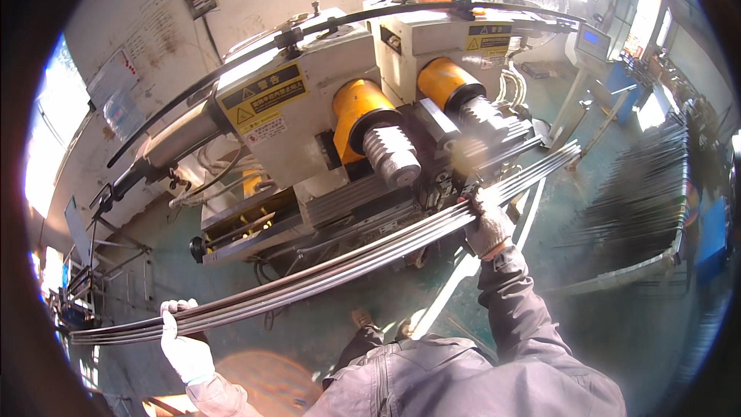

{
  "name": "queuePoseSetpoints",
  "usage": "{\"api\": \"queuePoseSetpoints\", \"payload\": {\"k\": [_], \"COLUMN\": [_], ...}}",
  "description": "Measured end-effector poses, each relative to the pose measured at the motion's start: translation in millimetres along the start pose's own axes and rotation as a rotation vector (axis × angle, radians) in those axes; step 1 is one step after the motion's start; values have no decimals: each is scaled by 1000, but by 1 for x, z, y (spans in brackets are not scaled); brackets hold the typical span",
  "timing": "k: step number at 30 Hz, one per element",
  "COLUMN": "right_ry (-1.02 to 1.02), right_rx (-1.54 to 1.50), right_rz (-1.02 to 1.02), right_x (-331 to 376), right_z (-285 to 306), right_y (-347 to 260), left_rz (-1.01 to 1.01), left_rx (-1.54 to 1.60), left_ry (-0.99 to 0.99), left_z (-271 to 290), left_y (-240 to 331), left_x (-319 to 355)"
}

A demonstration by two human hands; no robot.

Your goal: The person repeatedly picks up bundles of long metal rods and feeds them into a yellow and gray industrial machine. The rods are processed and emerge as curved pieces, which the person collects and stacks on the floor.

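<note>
Both gloved hands, left hand [184, 347] at 7 o'clock, right hand [488, 225] at 3, are gripping the rod bundle [340, 270]; it looks long, heavy and springy, best held wide apart.

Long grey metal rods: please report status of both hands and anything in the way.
Left gloved hand and right gloved hand: each grip shut on the bundle of long grey metal rods. Bundle held level, off the floor. White machine with yellow rollers close behind.

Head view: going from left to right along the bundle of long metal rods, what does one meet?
Left gloved hand gripping the metal rods → left yellow roller behind them → right yellow roller → right gloved hand gripping the rods → dark rack of rods.
</note>
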State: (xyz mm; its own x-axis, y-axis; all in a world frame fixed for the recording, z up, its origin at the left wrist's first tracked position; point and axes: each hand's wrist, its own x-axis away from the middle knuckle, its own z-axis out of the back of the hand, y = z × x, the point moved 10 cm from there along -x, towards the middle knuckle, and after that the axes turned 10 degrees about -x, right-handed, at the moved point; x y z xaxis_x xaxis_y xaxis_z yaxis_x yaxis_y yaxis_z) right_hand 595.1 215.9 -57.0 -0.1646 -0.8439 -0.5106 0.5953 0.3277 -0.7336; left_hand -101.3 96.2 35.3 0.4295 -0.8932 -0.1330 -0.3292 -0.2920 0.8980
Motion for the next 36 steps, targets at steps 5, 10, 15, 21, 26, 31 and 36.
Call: {"api": "queuePoseSetpoints", "payload": {"k": [5, 10, 15, 21, 26, 31, 36], "right_ry": [307, 406, 492, -32, 313, 634, 602], "right_rx": [-937, -575, -1023, 554, 605, -710, -837], "right_rz": [-277, -159, -687, -522, -96, -473, -772], "right_x": [-43, -74, -93, -121, -124, -92, -88], "right_z": [-22, -23, -78, -98, -104, -101, -89], "right_y": [32, 30, 87, 113, 129, 167, 112], "left_rz": [103, 281, 561, 625, 537, 406, 666], "left_rx": [37, 119, 131, 171, 244, 171, 233], "left_ry": [-10, 100, 225, 4, 2, 255, 57], "left_z": [-2, 11, -16, -68, -42, -14, -97], "left_y": [-73, -163, -235, -251, -247, -234, -270], "left_x": [-53, -90, -101, -111, -148, -164, -116]}}
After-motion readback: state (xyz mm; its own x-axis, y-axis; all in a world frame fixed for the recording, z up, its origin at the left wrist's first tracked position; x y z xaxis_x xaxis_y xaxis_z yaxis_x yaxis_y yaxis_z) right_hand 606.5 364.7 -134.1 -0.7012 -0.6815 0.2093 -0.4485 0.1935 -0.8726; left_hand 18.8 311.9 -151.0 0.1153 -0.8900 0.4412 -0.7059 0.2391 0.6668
